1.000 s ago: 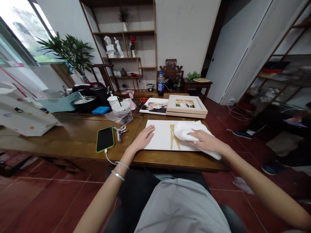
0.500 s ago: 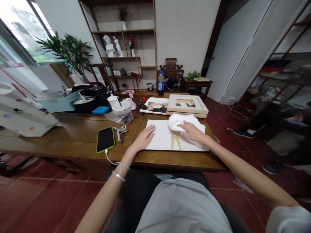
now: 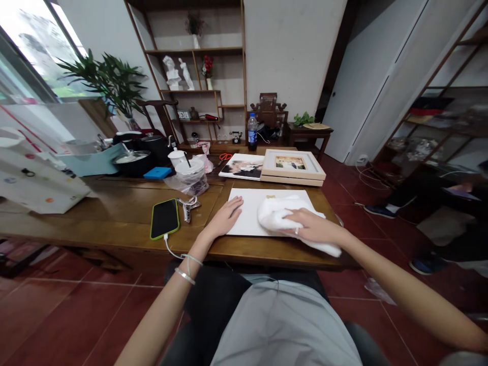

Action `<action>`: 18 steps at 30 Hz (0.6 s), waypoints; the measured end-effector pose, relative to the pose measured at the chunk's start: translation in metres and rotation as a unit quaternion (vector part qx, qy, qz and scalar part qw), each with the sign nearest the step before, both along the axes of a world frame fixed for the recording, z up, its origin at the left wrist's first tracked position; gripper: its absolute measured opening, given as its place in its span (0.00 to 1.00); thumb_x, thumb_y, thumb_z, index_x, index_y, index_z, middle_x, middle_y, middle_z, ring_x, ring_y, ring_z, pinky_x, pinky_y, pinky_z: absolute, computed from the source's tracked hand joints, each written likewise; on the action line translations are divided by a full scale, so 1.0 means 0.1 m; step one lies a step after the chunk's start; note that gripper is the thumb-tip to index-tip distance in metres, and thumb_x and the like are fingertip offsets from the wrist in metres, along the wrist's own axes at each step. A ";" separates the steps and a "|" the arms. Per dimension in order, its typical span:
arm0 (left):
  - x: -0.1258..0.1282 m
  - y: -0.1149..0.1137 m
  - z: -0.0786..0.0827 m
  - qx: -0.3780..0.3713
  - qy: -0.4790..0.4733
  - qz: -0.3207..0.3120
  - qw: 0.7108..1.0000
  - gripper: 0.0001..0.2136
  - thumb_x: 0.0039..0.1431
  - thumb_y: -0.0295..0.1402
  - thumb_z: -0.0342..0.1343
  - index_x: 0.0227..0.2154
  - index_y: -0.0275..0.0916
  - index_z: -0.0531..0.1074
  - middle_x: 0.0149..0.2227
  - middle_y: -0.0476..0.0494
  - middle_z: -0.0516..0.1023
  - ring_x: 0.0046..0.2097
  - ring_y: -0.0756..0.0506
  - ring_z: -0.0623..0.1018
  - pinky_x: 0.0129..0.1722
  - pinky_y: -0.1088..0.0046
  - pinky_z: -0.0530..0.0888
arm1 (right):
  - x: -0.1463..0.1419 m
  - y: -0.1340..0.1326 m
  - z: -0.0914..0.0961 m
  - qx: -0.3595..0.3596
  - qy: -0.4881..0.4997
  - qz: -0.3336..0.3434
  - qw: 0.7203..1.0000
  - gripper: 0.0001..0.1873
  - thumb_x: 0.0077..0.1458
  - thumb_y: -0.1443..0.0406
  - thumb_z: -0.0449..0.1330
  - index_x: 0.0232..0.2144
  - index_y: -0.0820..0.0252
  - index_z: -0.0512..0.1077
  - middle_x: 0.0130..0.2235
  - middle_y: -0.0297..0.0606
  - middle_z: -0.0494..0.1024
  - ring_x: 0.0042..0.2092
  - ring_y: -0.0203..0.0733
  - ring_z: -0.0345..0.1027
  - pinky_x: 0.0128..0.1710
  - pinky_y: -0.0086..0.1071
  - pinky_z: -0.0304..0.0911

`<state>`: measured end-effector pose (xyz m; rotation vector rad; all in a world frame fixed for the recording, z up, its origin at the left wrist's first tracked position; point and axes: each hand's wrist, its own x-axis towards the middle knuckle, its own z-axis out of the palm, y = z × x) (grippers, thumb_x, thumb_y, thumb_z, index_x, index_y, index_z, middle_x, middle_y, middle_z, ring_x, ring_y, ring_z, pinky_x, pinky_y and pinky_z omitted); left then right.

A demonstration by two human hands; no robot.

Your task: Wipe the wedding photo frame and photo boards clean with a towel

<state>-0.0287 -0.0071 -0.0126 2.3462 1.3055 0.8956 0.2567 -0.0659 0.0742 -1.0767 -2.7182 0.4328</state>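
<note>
A flat white board [image 3: 249, 209] lies near the front edge of the wooden table. My left hand [image 3: 227, 214] rests with its fingers stretched out on the board's left side. On the right part of the board, my right hand [image 3: 308, 223] is closed on a bunched white cloth [image 3: 272, 211], pressing it down. One end of the cloth hangs past the board's near right corner. A small bit of a tan mark [image 3: 270, 196] shows above the cloth; the rest of it is covered.
Behind the board lie a framed picture [image 3: 293, 175] and a photo print [image 3: 244, 166]. A charging phone [image 3: 164, 218] and a clear-wrapped item [image 3: 188, 207] are to the left. Farther off stand a lidded white cup [image 3: 190, 168], a dark bottle [image 3: 252, 133] and a black pot [image 3: 131, 161].
My right hand has drawn the cloth toward me across the board. The cloth now covers most of the tan mark, leaving its far end showing. My left hand has stayed put.
</note>
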 end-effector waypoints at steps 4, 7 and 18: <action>-0.01 0.02 -0.02 0.003 0.004 -0.002 1.000 0.21 0.61 0.39 0.42 0.53 0.35 0.65 0.59 0.39 0.62 0.62 0.45 0.59 0.62 0.63 0.54 | -0.11 0.42 -0.05 0.007 0.079 -0.018 0.997 0.16 0.59 0.59 0.48 0.39 0.58 0.72 0.43 0.39 0.76 0.44 0.48 0.67 0.46 0.39 0.59; -0.02 0.02 -0.02 0.002 0.007 -0.004 1.000 0.20 0.62 0.39 0.41 0.53 0.36 0.65 0.59 0.40 0.62 0.62 0.46 0.59 0.62 0.62 0.54 | -0.22 0.68 -0.08 0.020 0.100 -0.036 0.994 0.18 0.60 0.56 0.46 0.40 0.58 0.72 0.44 0.40 0.75 0.45 0.47 0.67 0.46 0.38 0.58; -0.03 0.04 -0.03 -0.004 -0.001 -0.013 1.000 0.21 0.62 0.39 0.41 0.54 0.37 0.64 0.60 0.41 0.61 0.63 0.44 0.57 0.62 0.60 0.54 | -0.58 0.69 -0.22 0.111 -0.002 -0.042 0.993 0.16 0.50 0.70 0.52 0.42 0.65 0.72 0.50 0.51 0.70 0.50 0.52 0.63 0.52 0.45 0.50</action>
